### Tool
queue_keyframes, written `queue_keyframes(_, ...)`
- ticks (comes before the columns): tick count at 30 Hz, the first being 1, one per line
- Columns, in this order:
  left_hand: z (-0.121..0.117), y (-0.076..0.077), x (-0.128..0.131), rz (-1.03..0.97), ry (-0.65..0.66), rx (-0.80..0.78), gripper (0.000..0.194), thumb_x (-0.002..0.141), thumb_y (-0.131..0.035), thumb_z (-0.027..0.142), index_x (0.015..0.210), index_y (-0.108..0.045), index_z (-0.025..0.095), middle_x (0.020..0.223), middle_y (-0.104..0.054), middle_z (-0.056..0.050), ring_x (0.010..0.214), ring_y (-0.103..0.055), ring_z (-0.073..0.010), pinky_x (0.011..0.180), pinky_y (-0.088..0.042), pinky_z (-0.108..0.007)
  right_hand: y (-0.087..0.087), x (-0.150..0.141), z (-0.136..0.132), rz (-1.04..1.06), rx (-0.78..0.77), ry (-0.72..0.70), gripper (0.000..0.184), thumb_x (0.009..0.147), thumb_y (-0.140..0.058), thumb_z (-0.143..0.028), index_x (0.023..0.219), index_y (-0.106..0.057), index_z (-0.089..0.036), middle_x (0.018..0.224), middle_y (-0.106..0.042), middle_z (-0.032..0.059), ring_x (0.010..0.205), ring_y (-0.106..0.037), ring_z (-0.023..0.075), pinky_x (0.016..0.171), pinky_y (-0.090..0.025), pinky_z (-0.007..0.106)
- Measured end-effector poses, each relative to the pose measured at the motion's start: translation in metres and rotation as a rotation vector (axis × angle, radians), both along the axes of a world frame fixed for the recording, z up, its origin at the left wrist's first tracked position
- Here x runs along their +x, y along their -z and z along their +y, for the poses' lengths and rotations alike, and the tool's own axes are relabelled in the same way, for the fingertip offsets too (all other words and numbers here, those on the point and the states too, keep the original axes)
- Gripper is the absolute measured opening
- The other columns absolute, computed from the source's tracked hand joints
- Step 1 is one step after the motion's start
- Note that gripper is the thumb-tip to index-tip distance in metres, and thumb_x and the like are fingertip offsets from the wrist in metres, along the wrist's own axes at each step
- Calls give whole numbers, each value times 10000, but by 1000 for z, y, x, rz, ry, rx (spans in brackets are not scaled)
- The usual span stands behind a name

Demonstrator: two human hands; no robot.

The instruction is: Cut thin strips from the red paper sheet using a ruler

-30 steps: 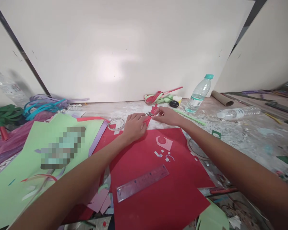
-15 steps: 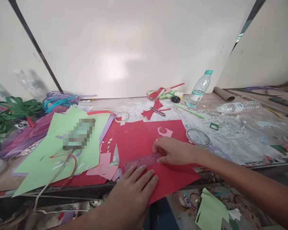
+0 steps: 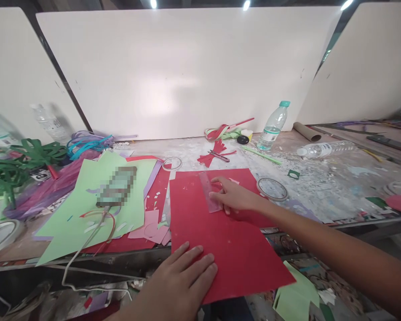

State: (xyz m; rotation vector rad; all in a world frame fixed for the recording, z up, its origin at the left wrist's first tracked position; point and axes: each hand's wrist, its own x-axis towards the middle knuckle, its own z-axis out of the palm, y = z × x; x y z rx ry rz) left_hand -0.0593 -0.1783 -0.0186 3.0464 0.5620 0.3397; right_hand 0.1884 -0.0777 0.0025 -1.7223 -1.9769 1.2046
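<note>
A red sheet of paper [image 3: 200,232] lies on top of another red sheet and reaches past the table's front edge. Flat on its near left part rests my left hand [image 3: 183,276], fingers stretched out. My right hand [image 3: 234,195] is over the far part of the sheet, its fingertips closed at the right edge of a clear ruler [image 3: 210,200]. The ruler stands nearly lengthwise away from me. Part of a pink paper scrap [image 3: 234,181] shows behind my right hand.
Light green paper [image 3: 67,205] with a blurred-out phone [image 3: 118,187] and cable is on the left. Scissors [image 3: 219,156], tape rolls [image 3: 272,189], an upright bottle [image 3: 272,129] and a lying bottle [image 3: 324,150] are farther back. White boards [image 3: 187,67] stand behind the table.
The ruler has turned from lying crosswise to nearly lengthwise and moved farther away with my right hand. The upper red sheet has shifted and covers more pink scrap. My left hand stays on the paper.
</note>
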Motion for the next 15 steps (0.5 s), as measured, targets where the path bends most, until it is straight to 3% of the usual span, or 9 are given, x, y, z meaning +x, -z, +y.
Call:
queue_keyframes(3, -3, -10, -3, 72, 58, -4, 368, 957, -468, 207, 1321, -512, 172, 1325, -580, -38, 1208, -558, -253, 1059, -432, -403, 1, -2, -3, -17, 44, -54, 461, 924, -414, -297, 1366, -332, -198, 554, -581, -15, 459, -553, 159, 427, -373, 230)
queue_keyframes(7, 6, -47, -1, 162, 86, -184, 501, 942, -531, 383, 1399, -439, 200, 1407, -498, -36, 1269, -502, -230, 1059, -427, -338, -2, 7, 10, 26, 203, 68, 368, 868, -488, -205, 1235, -479, -188, 633, -583, 10, 524, -546, 151, 462, -386, 232)
queue_keyframes(10, 44, -64, 13, 99, -102, -309, 620, 921, -459, 586, 1434, -394, 243, 1479, -409, -23, 1361, -381, -221, 1116, -344, -361, -5, 18, 33, 341, 107, 260, 355, 852, -501, -162, 1202, -471, -214, 688, -557, -4, 564, -546, 141, 512, -461, 243)
queue_keyframes(12, 83, -59, 28, 90, -244, -308, 695, 914, -409, 635, 1479, -315, 240, 1550, -265, -41, 1421, -250, -254, 1141, -275, -419, -5, 25, 51, 573, 16, 409, 302, 835, -550, -153, 1126, -501, -219, 763, -559, 9, 645, -569, 140, 612, -530, 284)
queue_keyframes(15, 142, -37, 49, 262, -339, -329, 1089, 747, -470, 806, 1526, -129, 127, 1581, -89, -124, 1448, -65, -341, 1141, -203, -502, -6, 32, 72, 794, -146, 495, 196, 849, -592, -239, 1036, -543, -207, 922, -569, 68, 787, -592, 181, 712, -574, 399)
